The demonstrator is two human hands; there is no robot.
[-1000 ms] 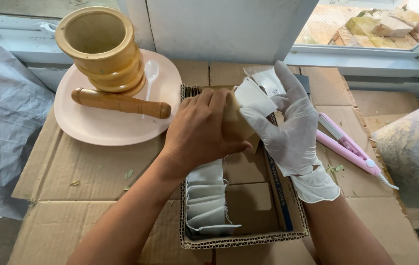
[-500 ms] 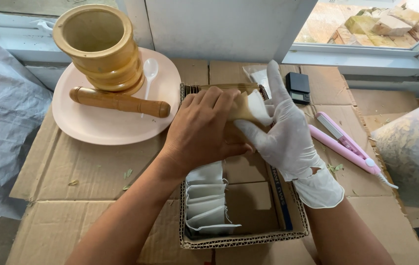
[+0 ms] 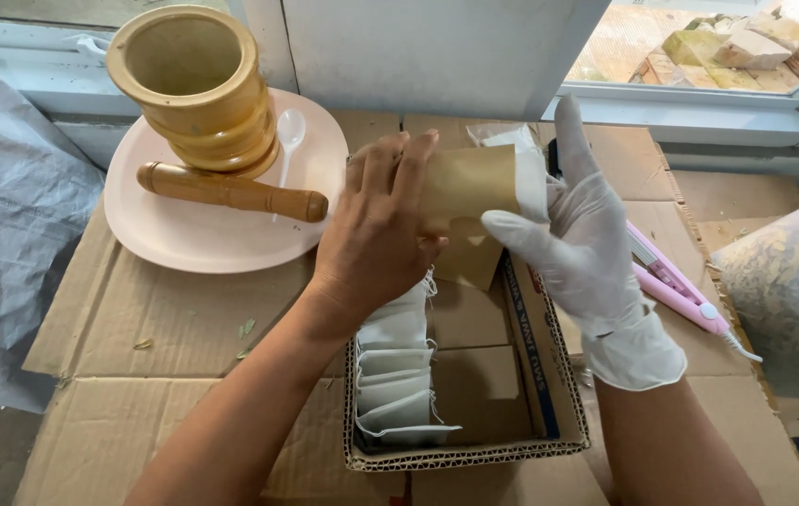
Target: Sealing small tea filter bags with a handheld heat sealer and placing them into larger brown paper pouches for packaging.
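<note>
Cardboard sheet (image 3: 90,356): was laid flat over the work surface; everything else rested on it.
Plate (image 3: 184,244): pink, was seen at the far left, bearing a wooden mortar (image 3: 195,84), a pestle (image 3: 231,192) lying on its side and a white spoon (image 3: 289,131).
Box (image 3: 549,375): shallow cardboard, was placed just below the hands; a row of white sachets (image 3: 398,375) was stacked on edge along its left wall, the right part bare.
Sealer (image 3: 676,281): pink, was noted right of the box, apart from both hands.
Pouch (image 3: 470,183): brown paper with a white edge at the right, was held in the air above the far end of the box; long axis ran left to right, spanning between the two hands.
Left hand (image 3: 376,234): bare, was laid over the left end of the pouch, fingers pressed flat on its face, thumb hidden beneath; grip judged closed on the pouch.
Right hand (image 3: 587,244): gloved in white, was set against the right end, thumb under the lower edge, fingers spread upright behind it; judged supporting, not clenched.
Key relation: pouch lay between the palms, equally near both, directly over the box.
</note>
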